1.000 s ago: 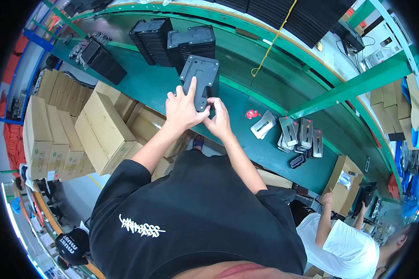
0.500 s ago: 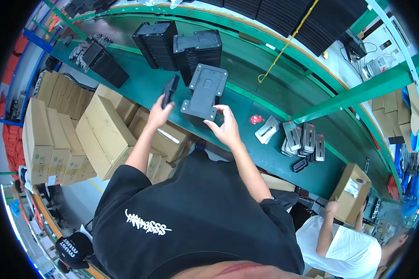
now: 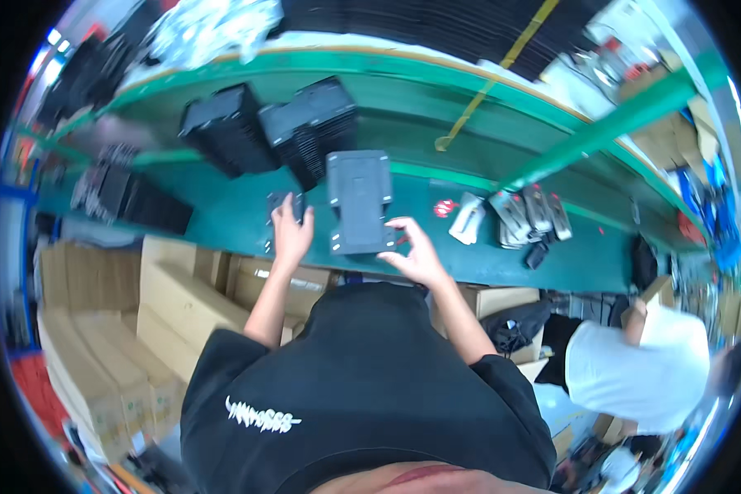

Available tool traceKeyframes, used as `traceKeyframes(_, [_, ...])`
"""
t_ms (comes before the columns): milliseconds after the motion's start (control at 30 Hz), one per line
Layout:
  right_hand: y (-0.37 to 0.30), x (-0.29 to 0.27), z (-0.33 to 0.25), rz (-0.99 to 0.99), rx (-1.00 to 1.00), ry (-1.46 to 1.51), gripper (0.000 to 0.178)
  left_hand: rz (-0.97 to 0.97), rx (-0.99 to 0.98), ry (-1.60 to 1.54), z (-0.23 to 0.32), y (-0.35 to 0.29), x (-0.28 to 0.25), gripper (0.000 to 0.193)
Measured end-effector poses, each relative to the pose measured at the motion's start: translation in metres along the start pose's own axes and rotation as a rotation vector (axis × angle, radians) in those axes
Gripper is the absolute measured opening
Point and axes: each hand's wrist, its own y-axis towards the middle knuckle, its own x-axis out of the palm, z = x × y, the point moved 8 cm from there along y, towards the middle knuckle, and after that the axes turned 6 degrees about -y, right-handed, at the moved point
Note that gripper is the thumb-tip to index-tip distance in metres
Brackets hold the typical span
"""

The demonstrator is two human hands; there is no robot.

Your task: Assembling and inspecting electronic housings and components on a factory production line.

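Note:
A stack of black I-shaped plastic plates [image 3: 361,193] stands on the green workbench in front of me. My right hand [image 3: 418,253] grips its near right corner, with thumb and forefinger against the edge. Left of the stack, my left hand [image 3: 292,235] has its fingers over a dark flat plate [image 3: 274,216]. That plate lies low, on or just above the bench, and is partly hidden under the hand. Two more stacks, one of black plates [image 3: 226,132] and another of black plates [image 3: 317,123], stand behind, toward the back left.
Thin boxed parts [image 3: 514,216] lie to the right beside a small red item [image 3: 445,208]. A black bin [image 3: 156,202] sits at the left of the bench [image 3: 420,263]. Cardboard cartons [image 3: 185,296] crowd the near left. A person in a white shirt [image 3: 634,362] is at the right.
My left hand has lowered its plate from a tilted, raised position to near the bench. My right hand stays at the stack's corner. The view has shifted, and the person's box is mostly hidden.

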Motion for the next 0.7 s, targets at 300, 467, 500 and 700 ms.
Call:
traceKeyframes(300, [-0.009,-0.006,0.002,0.125,-0.087,-0.047,0.053,-0.458,0.102,0.621,0.259,-0.081,0.017,0.103])
traceKeyframes(467, [-0.009,-0.006,0.01,0.072,-0.081,0.027,0.048,-0.427,0.217,0.712,0.252,-0.093,0.027,0.104])
traceKeyframes(500, [-0.009,-0.005,0.014,0.065,-0.082,0.045,0.048,-0.418,0.212,0.704,0.252,-0.093,0.028,0.103])
traceKeyframes(700, [-0.002,-0.003,0.02,-0.021,-0.077,0.09,0.047,-0.317,0.257,0.727,0.238,-0.097,0.031,0.099])
